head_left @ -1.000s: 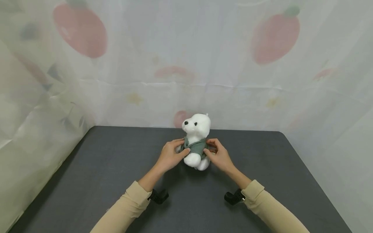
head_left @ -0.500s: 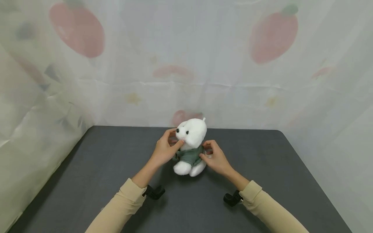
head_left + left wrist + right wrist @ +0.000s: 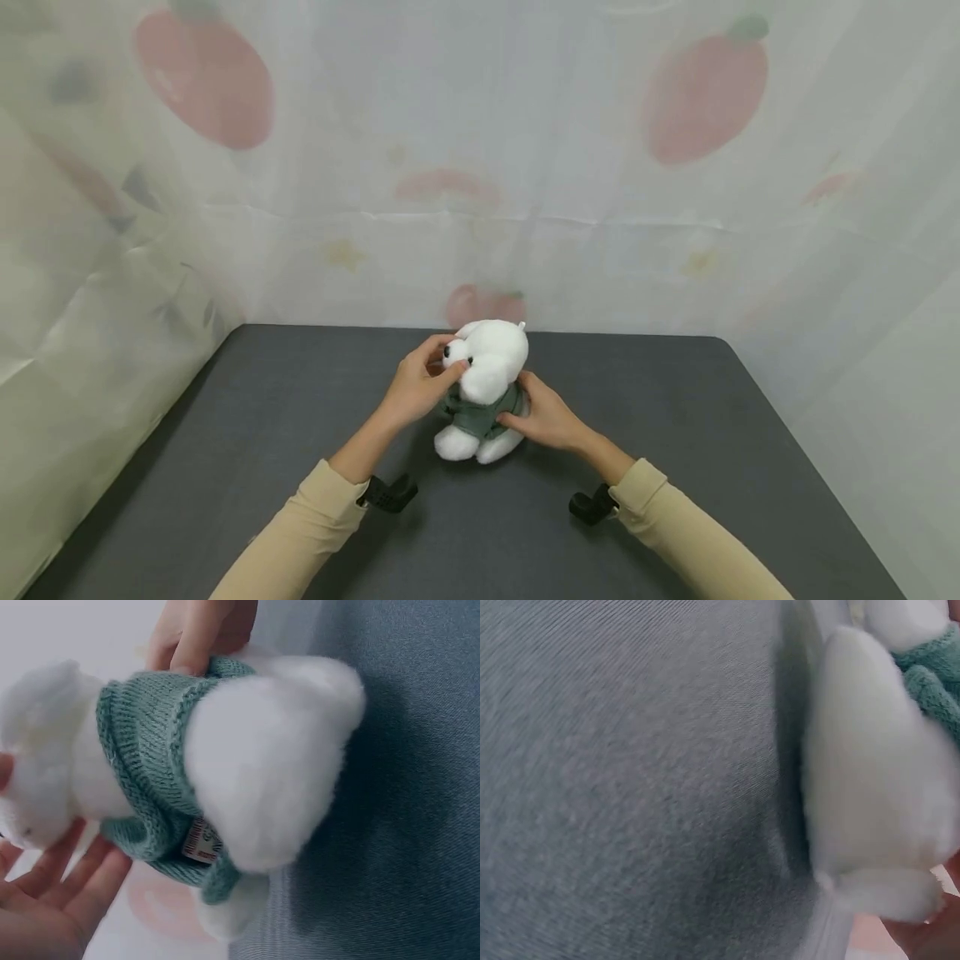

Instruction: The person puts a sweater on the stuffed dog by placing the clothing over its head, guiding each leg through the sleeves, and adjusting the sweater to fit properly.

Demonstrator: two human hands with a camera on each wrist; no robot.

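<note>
Your left hand has its grip on the head of the white plush bear, fingers curled against the muzzle side, while in the left wrist view those fingers lie fairly straight under the head. Your right hand holds the bear's body at its far right side, fingers wrapped onto the green knitted sweater; the left wrist view shows those fingertips pressing the sweater's hem. The bear sits on the dark grey tabletop, near the middle of its far edge, head tipped forward and toward your left, both white feet resting on the surface. A small label shows on the sweater. Behind the tabletop's far edge hangs a pale curtain printed with red fruit shapes.
</note>
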